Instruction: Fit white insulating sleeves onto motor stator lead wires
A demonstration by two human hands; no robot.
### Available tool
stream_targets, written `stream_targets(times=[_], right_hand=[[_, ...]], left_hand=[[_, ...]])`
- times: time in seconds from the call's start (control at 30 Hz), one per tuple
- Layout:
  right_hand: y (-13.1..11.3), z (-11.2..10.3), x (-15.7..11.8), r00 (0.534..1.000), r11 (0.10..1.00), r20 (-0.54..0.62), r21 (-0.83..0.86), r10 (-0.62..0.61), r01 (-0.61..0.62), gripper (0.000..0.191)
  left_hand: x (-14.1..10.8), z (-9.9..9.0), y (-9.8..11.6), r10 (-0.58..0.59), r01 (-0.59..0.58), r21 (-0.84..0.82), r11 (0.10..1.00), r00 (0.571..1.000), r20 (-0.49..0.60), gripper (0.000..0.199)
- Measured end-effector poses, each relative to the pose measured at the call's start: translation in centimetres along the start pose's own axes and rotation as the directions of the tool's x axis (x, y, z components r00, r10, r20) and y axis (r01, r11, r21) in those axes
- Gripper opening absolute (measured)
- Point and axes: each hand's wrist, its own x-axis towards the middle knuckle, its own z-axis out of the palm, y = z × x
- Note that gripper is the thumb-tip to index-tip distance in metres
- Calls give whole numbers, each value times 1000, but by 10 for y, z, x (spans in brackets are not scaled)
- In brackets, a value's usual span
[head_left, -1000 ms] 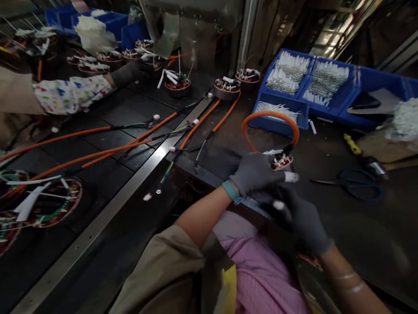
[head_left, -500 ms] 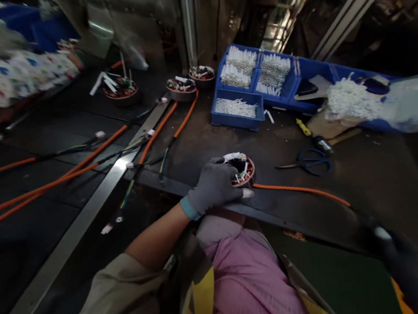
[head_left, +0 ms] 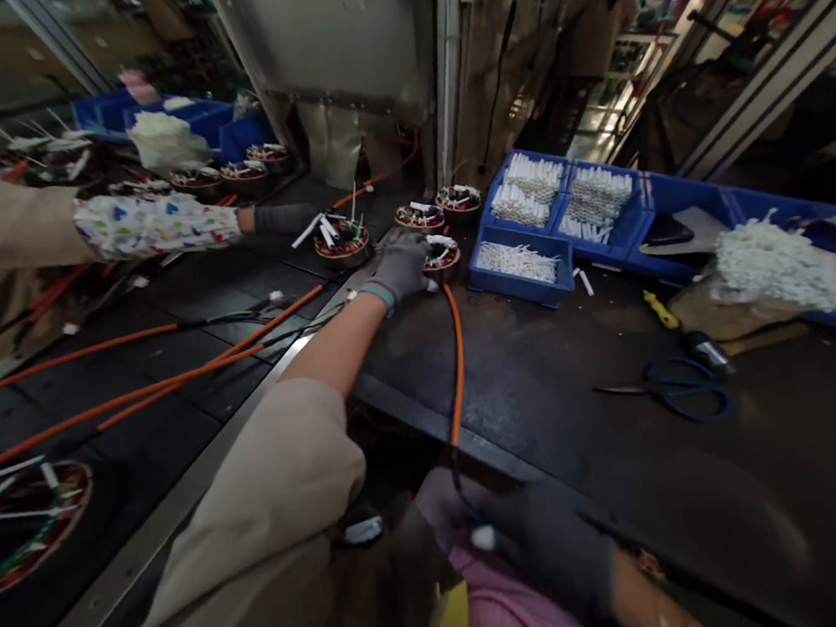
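Observation:
My left hand (head_left: 402,267), in a grey glove, reaches forward with its fingers closed around the side of a round wound stator (head_left: 442,253) with red-brown coils and white sleeves. An orange cable (head_left: 455,349) runs from this stator toward me and turns black near its end. Close to my body, my right hand (head_left: 546,545), gloved in dark grey and smeared by motion, has that cable's dark end at its fingers. A white patch shows at its fingertip. Two more stators, one (head_left: 420,216) and another (head_left: 458,198), sit just beyond my left hand.
A co-worker's gloved hand (head_left: 286,216) reaches in from the left beside a stator (head_left: 341,242). Blue bins (head_left: 527,281) with white tubes stand at right, near scissors (head_left: 687,388) and a yellow-handled tool (head_left: 660,310). A metal strip (head_left: 181,481) crosses the table; orange cables (head_left: 132,394) lie left.
My left hand has carried the stator forward, toward the other stators. My right hand has swung from the far right in to my body with the cable. The co-worker's arm reaches further in.

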Motion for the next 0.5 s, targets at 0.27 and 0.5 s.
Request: stream_targets(times=[0.27,0.5], right_hand=[[-39,29,87,976,978,217,-198,-19,63,28],[-45,-14,60,972,983,205,161,-117,85,23]], left_hand=[[-18,-3,-72,-371,381,32,924,912,-175,83],[-17,-9,-126,-361,357,119,926,932,11,77]])
